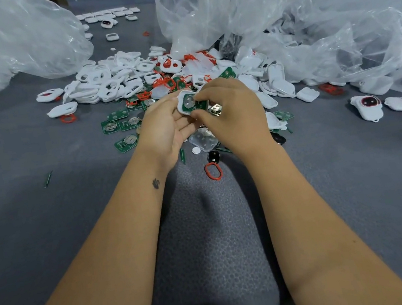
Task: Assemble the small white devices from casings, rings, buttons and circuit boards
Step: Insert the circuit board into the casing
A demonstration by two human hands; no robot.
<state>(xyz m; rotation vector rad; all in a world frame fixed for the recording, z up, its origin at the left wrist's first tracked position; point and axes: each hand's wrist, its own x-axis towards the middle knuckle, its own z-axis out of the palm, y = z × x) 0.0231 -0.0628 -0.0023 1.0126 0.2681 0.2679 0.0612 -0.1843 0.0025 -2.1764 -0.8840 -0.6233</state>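
My left hand cradles a small white casing with a green circuit board lying inside it. The fingers of my right hand pinch the same casing and press on the board. Behind my hands lies a heap of white casings, red rings and loose green boards. A single red ring and a black button piece lie just below my hands, next to a clear button pad.
The grey mat covers the table. Big clear plastic bags stand at the back left, centre and right. Two white devices with red rings lie at the right. A row of white devices sits far back.
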